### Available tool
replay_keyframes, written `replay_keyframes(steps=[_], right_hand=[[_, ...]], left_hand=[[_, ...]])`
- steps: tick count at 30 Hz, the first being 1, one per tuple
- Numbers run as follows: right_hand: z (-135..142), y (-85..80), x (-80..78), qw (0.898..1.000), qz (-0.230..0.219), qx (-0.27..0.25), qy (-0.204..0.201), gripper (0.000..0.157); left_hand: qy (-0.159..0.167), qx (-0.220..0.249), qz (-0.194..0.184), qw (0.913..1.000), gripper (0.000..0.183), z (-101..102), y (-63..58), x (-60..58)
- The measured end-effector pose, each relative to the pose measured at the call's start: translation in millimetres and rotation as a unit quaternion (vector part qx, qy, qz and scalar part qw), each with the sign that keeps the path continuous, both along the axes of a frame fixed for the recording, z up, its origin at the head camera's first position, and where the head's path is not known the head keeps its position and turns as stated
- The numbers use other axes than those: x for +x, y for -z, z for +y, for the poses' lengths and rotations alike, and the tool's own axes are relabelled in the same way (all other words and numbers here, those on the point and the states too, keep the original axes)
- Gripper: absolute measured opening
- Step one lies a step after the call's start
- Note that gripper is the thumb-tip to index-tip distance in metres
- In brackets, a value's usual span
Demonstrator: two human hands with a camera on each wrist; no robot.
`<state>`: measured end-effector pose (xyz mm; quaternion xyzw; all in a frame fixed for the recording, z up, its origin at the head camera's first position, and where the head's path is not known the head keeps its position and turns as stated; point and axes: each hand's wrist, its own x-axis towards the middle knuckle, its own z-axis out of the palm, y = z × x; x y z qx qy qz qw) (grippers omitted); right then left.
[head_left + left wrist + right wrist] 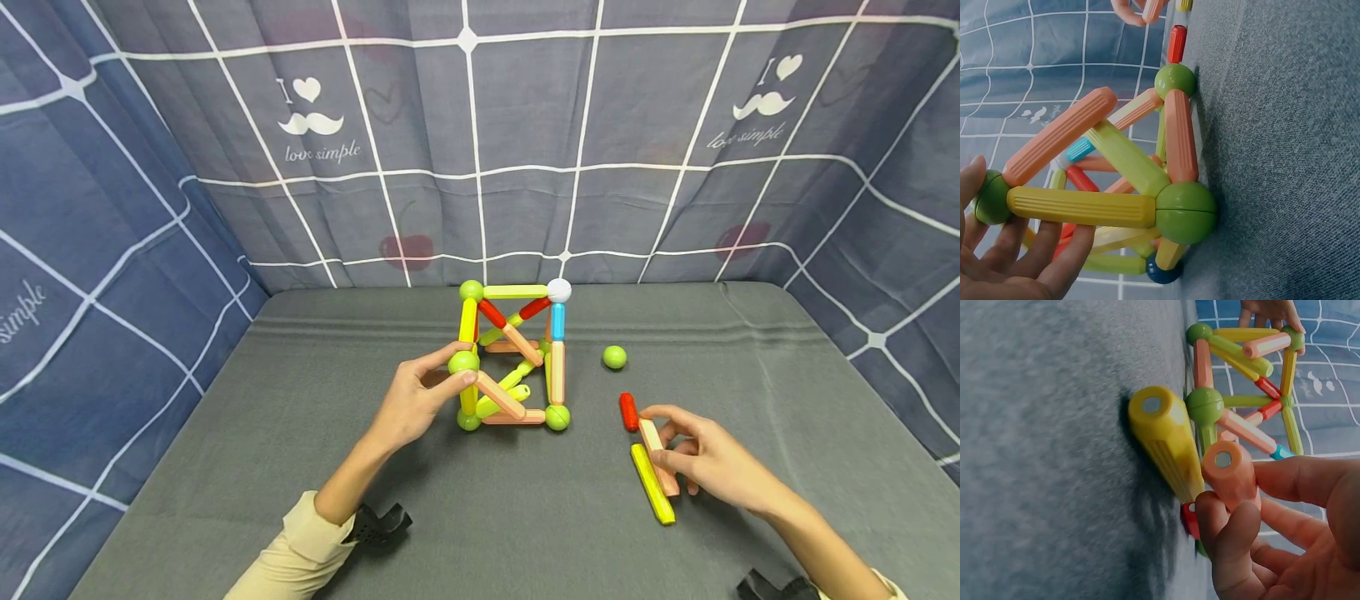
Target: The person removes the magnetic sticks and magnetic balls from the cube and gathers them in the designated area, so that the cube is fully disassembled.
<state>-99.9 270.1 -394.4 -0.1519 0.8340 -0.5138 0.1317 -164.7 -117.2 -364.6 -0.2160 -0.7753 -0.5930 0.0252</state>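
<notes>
Salmon stick (649, 438) is pinched between the thumb and fingers of the right hand (712, 462), its end facing the right wrist camera. Just beside it a yellow stick (652, 483) lies on the grey cloth (525, 517), with a short red stick (628, 412) near its far end and a loose green ball (615, 357) beyond. The left hand (412, 404) pinches a green corner ball (463, 362) of the stick-and-ball frame (522, 343) standing on the cloth. From that ball a salmon bar (500, 395) slants inward to a free end. A white ball (558, 290) tops the far right corner.
</notes>
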Motion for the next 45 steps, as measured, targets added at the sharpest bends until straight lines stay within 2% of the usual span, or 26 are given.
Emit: replay_keyframes(steps=[5,9,16,27,36,45], right_hand=[[4,3.7,4.1,1.0,-0.005,0.018,0.008,0.046],[5,6.0,4.2,0.999,0.0,0.044,-0.002,0.042],[6,8.1,6.0,0.998,0.013,0.067,-0.002,0.04],[6,8.3,6.6,0.997,0.026,0.073,-0.003,0.038],[-1,-4.0,2.0,0.994,0.052,0.096,0.029,0.032],[-35,-20.2,-9.4,0.991,0.116,0.06,0.029,0.022]], left_hand=[[-0.004,-0.001,0.005,1.0,0.041,0,2.2,-0.8],[-0.002,0.002,0.016,0.9999,0.042,0,3.7,-0.7],[-0.001,0.008,-0.009,0.9999,0.04,0,-0.3,0.9],[-0.002,-0.003,-0.009,1.0,0.042,0,-0.6,0.3],[-0.003,-0.003,-0.01,0.9999,0.041,-1,-0.3,-0.1],[-0.005,-0.003,-0.011,0.9999,0.042,0,0.3,-0.5]])
